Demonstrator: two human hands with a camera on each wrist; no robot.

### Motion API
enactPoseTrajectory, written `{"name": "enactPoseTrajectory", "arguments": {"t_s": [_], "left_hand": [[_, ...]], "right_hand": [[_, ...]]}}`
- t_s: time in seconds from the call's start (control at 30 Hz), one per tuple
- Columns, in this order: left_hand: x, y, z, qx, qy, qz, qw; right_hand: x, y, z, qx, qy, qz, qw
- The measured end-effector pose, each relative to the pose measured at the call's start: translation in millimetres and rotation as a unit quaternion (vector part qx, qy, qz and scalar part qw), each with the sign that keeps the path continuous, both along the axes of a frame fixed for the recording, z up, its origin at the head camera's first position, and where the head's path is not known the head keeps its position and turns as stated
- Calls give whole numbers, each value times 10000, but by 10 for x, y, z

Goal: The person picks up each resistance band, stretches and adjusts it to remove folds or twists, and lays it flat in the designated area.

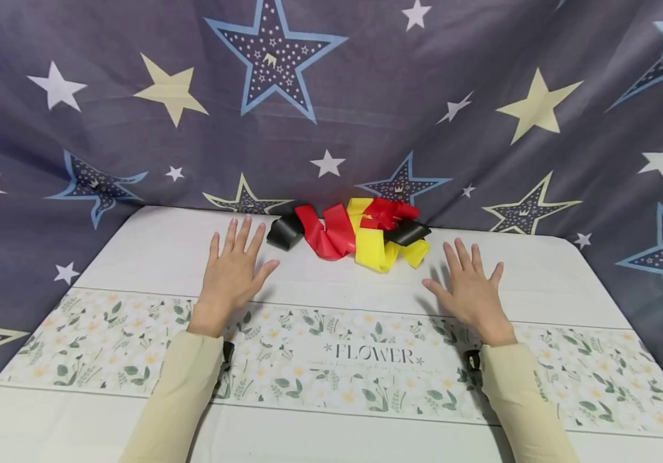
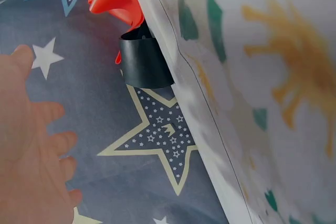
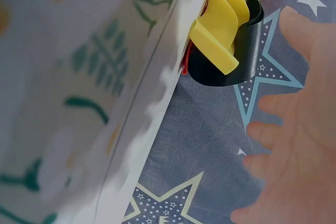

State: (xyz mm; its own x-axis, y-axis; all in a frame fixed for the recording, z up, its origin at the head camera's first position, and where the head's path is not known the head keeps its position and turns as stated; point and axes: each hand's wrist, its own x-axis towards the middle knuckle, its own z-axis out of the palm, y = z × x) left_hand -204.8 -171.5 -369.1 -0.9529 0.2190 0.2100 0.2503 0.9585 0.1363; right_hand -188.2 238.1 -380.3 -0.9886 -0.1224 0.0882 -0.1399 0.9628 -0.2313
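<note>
Both hands are held out over the table, fingers straight and spread, with nothing in them. My left hand (image 1: pixel 233 273) is nearest the pile's left end, a black strip (image 1: pixel 286 231) beside a curled red strip (image 1: pixel 328 235). To the right of the pile is my right hand (image 1: pixel 472 292), close to a yellow strip (image 1: pixel 373 247) and another black strip (image 1: pixel 408 233); a second red strip (image 1: pixel 386 213) lies over them. These strips are flat, glossy and looped, like stretchy bands. In the wrist views, gaps separate the left hand (image 2: pixel 34 145) and right hand (image 3: pixel 299 140) from the strips.
A white tablecloth (image 1: pixel 181 251) covers the table, crossed by a flower-printed band (image 1: pixel 134 334) with the word FLOWER. Behind the far edge hangs a dark curtain (image 1: pixel 377 77) with stars. Each wrist wears a dark device, partly hidden by a pale sleeve (image 1: pixel 175 392).
</note>
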Motion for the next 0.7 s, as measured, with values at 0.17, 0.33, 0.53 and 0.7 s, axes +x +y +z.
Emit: {"name": "enactPoseTrajectory", "arguments": {"t_s": [0.17, 0.33, 0.53, 0.7], "left_hand": [[-16, 15, -6, 10, -8, -16, 10000], [-7, 14, 9, 38, -51, -26, 10000], [-8, 7, 30, 74, -79, -33, 9999], [-17, 10, 16, 118, -186, -41, 9997]], "right_hand": [[5, 2, -9, -29, -88, -1, 10000], [18, -6, 14, -323, -248, 103, 9991], [11, -41, 21, -1085, -464, 241, 9927], [13, -110, -21, -1575, -544, 465, 9849]]}}
